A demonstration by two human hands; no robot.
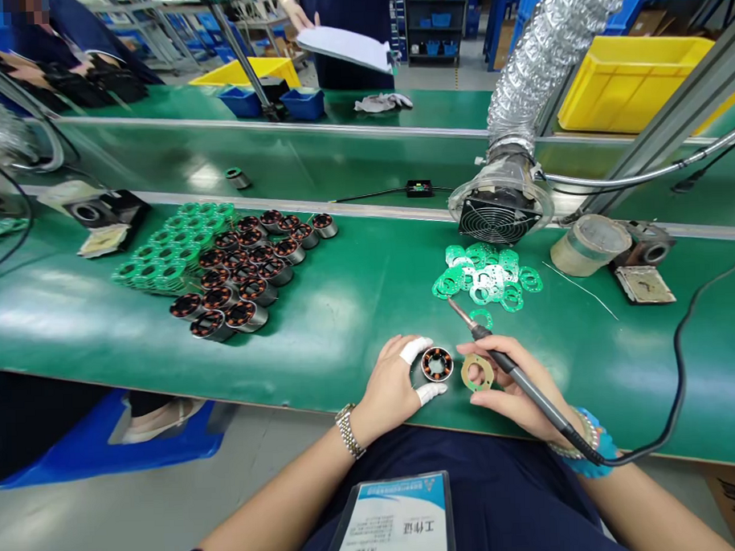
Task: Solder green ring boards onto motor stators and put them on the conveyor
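At a green bench [350,300], a person's left hand [390,381], with white covers on thumb and forefinger, grips a copper-wound stator [427,365] near the bench's front edge, its open end facing up. Just to its right, apart from it, the right hand [525,412] pinches a tan ring board [469,374] between its fingers and also holds a soldering iron [537,398], tip pointing away to the upper left. Beyond the hands lies a loose pile of green ring boards [488,281], before a fan [498,220]. Further left, more stators [247,268] stand grouped beside stacked green boards [173,246].
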